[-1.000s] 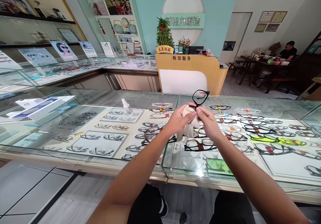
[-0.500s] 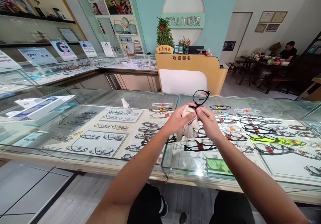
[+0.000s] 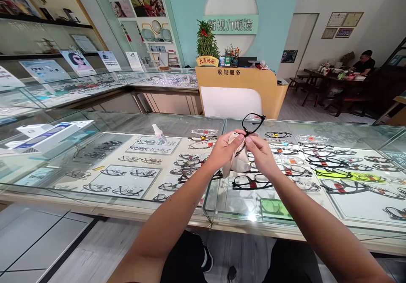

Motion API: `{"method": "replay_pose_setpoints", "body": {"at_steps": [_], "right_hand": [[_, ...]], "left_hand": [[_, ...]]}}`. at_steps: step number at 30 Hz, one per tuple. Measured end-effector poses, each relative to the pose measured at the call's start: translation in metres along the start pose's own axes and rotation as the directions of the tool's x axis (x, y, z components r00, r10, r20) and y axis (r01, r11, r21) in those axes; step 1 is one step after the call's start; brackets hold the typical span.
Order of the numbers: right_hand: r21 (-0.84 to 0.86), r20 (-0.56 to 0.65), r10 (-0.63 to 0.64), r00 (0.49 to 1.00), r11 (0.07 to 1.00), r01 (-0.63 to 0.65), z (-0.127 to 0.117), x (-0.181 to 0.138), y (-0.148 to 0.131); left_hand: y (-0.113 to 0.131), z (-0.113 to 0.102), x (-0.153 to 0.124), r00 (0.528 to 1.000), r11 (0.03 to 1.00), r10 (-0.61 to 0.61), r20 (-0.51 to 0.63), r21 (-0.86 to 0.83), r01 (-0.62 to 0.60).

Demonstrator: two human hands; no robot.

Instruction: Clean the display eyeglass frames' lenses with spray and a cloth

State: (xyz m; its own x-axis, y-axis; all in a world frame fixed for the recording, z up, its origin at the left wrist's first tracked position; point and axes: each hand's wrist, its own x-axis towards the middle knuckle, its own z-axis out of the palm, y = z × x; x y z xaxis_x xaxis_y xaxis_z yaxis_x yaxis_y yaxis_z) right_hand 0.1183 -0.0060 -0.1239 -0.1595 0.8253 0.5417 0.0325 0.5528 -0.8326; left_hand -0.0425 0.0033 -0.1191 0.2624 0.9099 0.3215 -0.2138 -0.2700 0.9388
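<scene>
Above the glass counter, my left hand is closed on a pale cloth, which hangs down below the fingers. My right hand pinches a pair of black-framed eyeglasses near the middle. One lens stands up above the hands, with a small red mark showing on it. The other half of the glasses is mostly hidden by the cloth and the left fingers. Both hands are close together, with the cloth between them.
The glass display counter holds several rows of eyeglasses. A white spray bottle stands on it to the left, and a white box lies farther left. Beyond is a wooden cashier desk. A person sits at a far table.
The hands remain around the glasses and cloth. The left thumb and the cloth have shifted slightly, and a thin dark part of the glasses now shows against the cloth.
</scene>
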Motion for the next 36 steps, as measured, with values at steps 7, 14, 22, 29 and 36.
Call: {"method": "replay_pose_setpoints", "body": {"at_steps": [7,14,22,29,36], "right_hand": [[0.004,-0.101,-0.101,0.990,0.995,0.102,-0.004,0.000,-0.004],[0.348,-0.202,0.041,0.979,0.937,0.032,-0.023,0.013,0.001],[0.370,-0.188,0.127,0.974,0.928,-0.050,-0.026,0.019,0.011],[0.392,-0.175,0.125,0.977,0.919,-0.047,-0.029,0.023,0.019],[0.383,-0.165,0.119,0.979,0.922,-0.047,-0.032,0.024,0.022]], "left_hand": [[-0.006,-0.007,0.002,0.985,0.999,0.036,-0.168,0.044,-0.029],[0.002,-0.014,0.009,0.968,0.957,-0.068,-0.243,-0.291,-0.006],[0.027,-0.002,-0.022,0.788,0.781,-0.208,0.579,-0.387,0.490],[0.013,0.029,-0.040,0.523,0.920,-0.271,0.808,0.058,0.387],[-0.012,0.048,-0.054,0.609,0.741,-0.170,0.775,0.508,-0.439]]}}
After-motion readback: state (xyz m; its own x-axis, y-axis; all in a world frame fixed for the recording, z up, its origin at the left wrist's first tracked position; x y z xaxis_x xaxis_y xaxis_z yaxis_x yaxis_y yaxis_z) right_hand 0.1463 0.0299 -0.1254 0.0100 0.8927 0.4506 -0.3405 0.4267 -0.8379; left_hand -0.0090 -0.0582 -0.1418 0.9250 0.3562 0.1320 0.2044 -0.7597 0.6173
